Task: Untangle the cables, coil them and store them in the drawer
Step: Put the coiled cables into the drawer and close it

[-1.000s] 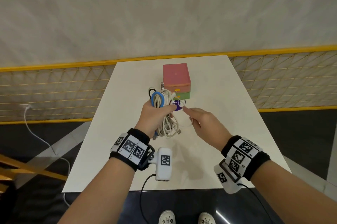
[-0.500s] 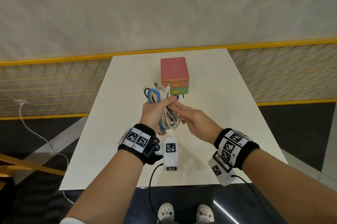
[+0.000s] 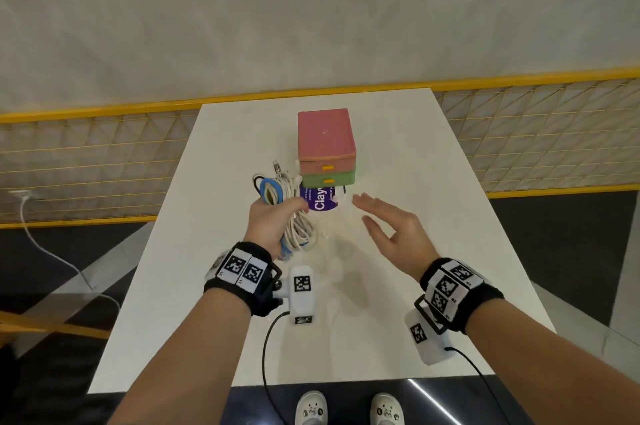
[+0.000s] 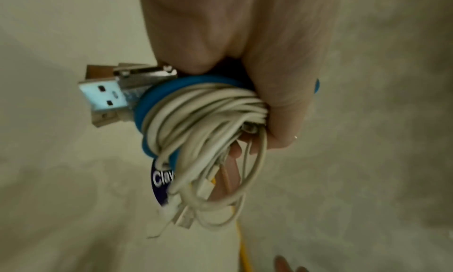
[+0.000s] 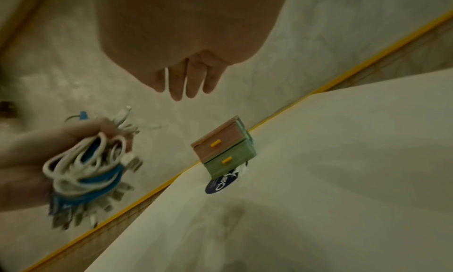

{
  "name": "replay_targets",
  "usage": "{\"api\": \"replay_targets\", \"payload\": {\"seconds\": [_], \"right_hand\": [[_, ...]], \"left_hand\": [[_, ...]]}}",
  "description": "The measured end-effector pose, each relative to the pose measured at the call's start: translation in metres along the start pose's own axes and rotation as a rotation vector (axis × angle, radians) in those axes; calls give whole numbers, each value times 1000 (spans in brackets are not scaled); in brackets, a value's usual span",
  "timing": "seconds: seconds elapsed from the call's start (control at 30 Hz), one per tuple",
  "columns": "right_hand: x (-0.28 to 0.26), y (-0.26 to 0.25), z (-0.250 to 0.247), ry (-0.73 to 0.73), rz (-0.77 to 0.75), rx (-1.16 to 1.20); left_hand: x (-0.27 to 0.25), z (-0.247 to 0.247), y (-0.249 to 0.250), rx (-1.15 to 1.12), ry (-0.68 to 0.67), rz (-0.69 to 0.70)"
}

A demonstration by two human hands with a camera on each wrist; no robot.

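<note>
1. White and blue cords are gathered into one thick bundle of cables (image 3: 292,216), gripped in the fist of the left hand (image 3: 268,227) above the near-left part of the white table (image 3: 433,216).
2. Rounded, smooth white cord makes up most of the loops; a flatter blue cable (image 4: 157,99) is wound round them, and a thin black loop is seen at the far end.
3. Metal USB plugs (image 4: 102,96) stick out of the bundle beside the fingers.
4. A round purple label (image 3: 320,199) printed with white letters, readable as "Clay", lies on the table in front of the drawer unit, with a thin white cord (image 3: 343,197) beside it.
5. The right hand (image 3: 389,227) is held open above the table, fingers straight and spread, nothing in it, just right of the label.
6. A small boxy drawer unit (image 3: 327,147) stands at the far middle of the table: a pink drawer (image 5: 217,145) over a green drawer (image 5: 226,162), each with a small yellow handle, both pushed in.
</note>
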State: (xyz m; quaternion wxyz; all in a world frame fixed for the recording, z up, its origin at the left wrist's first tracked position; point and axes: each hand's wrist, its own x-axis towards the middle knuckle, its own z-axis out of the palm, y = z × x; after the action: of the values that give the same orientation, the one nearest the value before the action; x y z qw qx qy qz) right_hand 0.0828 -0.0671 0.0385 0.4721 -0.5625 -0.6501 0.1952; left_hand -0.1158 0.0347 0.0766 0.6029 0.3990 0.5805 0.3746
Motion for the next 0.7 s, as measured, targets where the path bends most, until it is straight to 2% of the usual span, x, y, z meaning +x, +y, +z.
{"api": "replay_targets", "payload": {"seconds": [0.07, 0.13, 0.27, 0.4, 0.57, 0.7], "right_hand": [[0, 16, -2, 39, 214, 31], [4, 35, -1, 100, 370, 46], [23, 66, 8, 183, 590, 166], [57, 85, 27, 198, 813, 313], [102, 105, 60, 143, 929, 386], [141, 117, 87, 139, 969, 435]], "left_hand": [[15, -1, 1, 125, 47, 69], [29, 3, 4, 273, 36, 149], [65, 25, 19, 602, -6, 315], [101, 53, 39, 909, -72, 471], [128, 59, 31, 1237, -109, 495], [137, 54, 28, 1302, -158, 514]]}}
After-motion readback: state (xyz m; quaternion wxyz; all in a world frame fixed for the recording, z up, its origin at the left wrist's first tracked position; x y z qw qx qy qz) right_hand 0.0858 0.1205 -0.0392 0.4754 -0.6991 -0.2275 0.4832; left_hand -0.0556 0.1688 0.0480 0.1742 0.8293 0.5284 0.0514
